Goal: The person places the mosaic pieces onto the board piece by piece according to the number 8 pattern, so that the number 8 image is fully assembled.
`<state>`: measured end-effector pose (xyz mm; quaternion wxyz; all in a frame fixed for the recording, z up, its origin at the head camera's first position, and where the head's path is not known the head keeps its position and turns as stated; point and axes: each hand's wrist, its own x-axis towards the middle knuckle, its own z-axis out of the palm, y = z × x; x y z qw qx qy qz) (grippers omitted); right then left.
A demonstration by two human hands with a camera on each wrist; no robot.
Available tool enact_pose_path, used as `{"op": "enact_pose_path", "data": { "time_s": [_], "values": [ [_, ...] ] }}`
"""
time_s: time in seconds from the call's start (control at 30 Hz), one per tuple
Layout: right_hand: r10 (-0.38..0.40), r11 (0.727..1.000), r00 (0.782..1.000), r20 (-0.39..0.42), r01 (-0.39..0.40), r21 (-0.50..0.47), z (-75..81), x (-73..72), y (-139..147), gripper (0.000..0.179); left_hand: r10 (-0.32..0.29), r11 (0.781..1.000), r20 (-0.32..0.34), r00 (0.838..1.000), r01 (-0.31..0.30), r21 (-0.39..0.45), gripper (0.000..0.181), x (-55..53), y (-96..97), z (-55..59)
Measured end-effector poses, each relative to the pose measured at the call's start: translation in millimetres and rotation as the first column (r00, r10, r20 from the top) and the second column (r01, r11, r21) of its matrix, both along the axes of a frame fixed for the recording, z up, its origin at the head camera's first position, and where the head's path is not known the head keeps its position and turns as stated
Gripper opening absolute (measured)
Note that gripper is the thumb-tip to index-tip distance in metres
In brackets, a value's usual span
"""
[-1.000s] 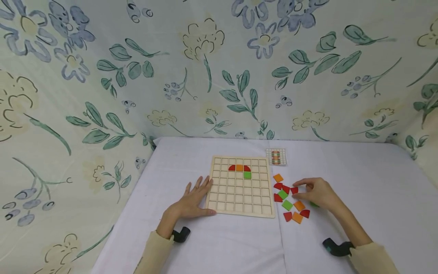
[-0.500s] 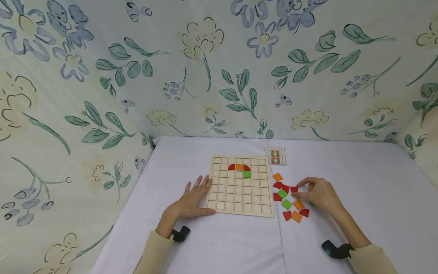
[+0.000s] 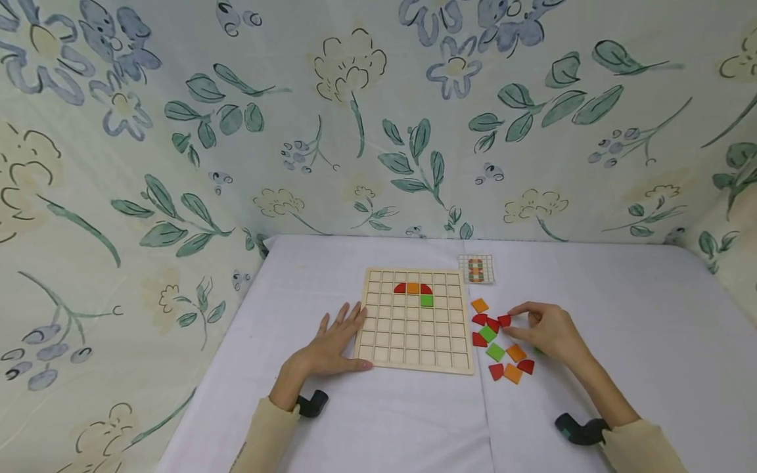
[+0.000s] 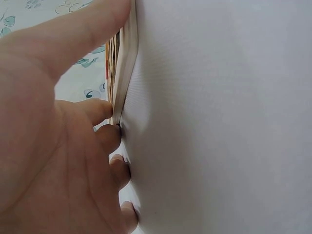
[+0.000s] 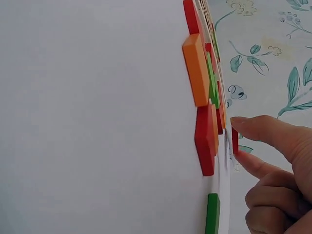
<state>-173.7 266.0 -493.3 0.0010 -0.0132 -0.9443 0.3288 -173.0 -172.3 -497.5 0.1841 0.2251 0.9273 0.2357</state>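
Note:
A pale wooden grid board [image 3: 393, 355] lies on the white cloth, with two red quarter-round tiles, an orange square tile [image 3: 412, 288] and a green square tile [image 3: 427, 300] in its cells. My left hand [image 3: 331, 347] rests flat with spread fingers at the board's left edge, its thumb at the near left corner; the left wrist view shows the thumb [image 4: 97, 24] against the side. Between thumb and index finger, my right hand [image 3: 550, 333] pinches a red quarter-round tile [image 5: 235, 140], held off the cloth beside the loose tiles.
Several loose red, green and orange tiles [image 3: 495, 353] lie scattered right of the board. A darker green tile [image 5: 212, 213] sits partly hidden by the right hand in the head view. A small pattern card [image 3: 476, 269] lies by the board's far right corner. Floral cloth hangs behind.
My right hand, pinching the red tile, has shifted slightly forward and to the left. The left hand stays in place on the board's edge.

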Motion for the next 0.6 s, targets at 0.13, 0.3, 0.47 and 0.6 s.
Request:
{"op": "enact_pose_path", "data": {
  "time_s": [0.13, 0.3, 0.47, 0.6],
  "values": [
    [0.03, 0.999, 1.0, 0.008, -0.029, -0.018, 6.8, -3.3, -11.4, 0.04, 0.004, 1.0, -0.001, 1.0, -0.004, -0.002, 0.111, -0.6, -0.4, -0.7],
    [0.076, 0.995, 0.996, 0.047, -0.073, -0.066, 13.1, -12.2, -36.0, 0.043, 0.005, 1.0, -0.002, 1.0, -0.005, -0.005, 0.111, -0.8, -0.8, -1.6],
    [0.141, 0.985, 0.989, 0.053, -0.134, -0.108, 12.9, -23.4, -65.6, 0.04, 0.01, 1.0, -0.003, 1.0, -0.01, -0.004, 0.111, -0.5, -0.6, -1.2],
    [0.186, 0.977, 0.981, 0.049, -0.179, -0.118, 11.5, -31.5, -88.9, 0.035, 0.009, 1.0, 0.002, 1.0, -0.009, 0.005, 0.111, -0.7, -0.1, -0.8]
  ]
}}
